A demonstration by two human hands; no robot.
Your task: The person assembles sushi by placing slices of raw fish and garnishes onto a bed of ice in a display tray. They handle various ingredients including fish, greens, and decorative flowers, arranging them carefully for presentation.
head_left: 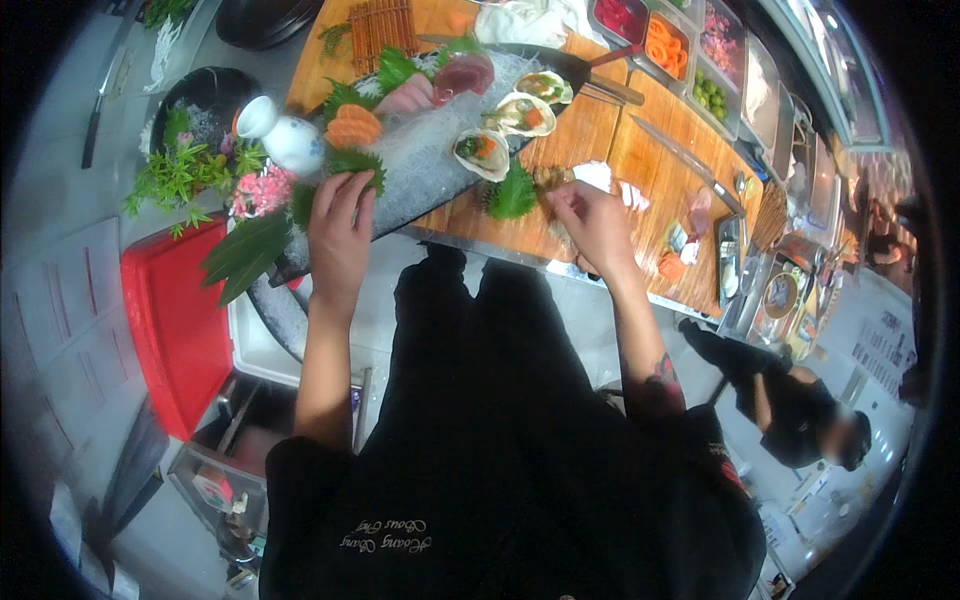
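Note:
A long dark platter (395,218) lies diagonally over the board's left side, bedded with ice and pale shreds. Orange salmon slices (352,127), pink fish slices (408,97), dark red tuna (465,78) and three topped oysters (483,153) rest on it. My left hand (342,225) is at its near left end, fingers closed at a green shiso leaf (358,167). Right of the platter, my right hand (598,222) pinches with thumb and forefinger; anything between them is too small to make out. Another shiso leaf (513,192) lies beside it, partly against the platter's edge.
A white flask (292,143), pink flowers (263,192) and long green leaves (245,250) crowd the platter's left end. Knives (680,155) lie on the wooden board (600,135). Ingredient tubs (667,48) line the back right. A red lid (180,325) stands left; another person (800,415) is right.

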